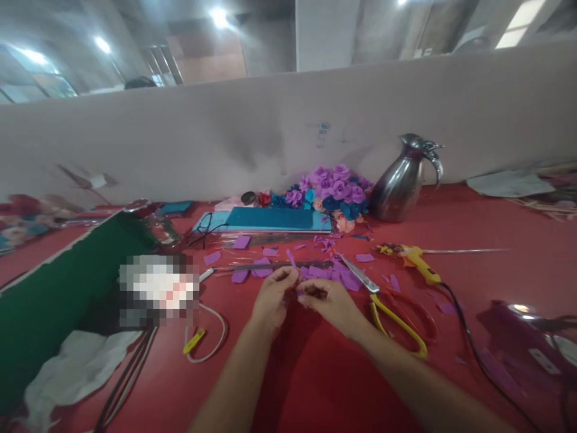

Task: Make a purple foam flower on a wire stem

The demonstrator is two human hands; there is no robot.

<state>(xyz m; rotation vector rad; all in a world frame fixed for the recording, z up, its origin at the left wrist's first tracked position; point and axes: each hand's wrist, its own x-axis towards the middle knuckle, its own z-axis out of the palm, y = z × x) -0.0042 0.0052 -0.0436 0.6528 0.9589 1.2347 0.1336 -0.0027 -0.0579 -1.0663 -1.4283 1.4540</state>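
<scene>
Head view shows a narrow, slightly blurred purple paper strip (291,258) left of the scissors (372,286), rising from the fingertips of the left hand (274,294), whose grip pinches it. Nearer the scissors, the right hand (331,300) curls inward; whether its grip holds anything, I cannot tell.

Table (175,397): red top. Directly on it: purple paper pieces (351,279), scattered; scissors (372,287) (one handle loop yellow, the other red); yellow glue gun (421,264), black-corded; metal jug (399,186), upright; paper flowers (338,186), heaped beside the jug; stacked blue sheets (274,219).
</scene>
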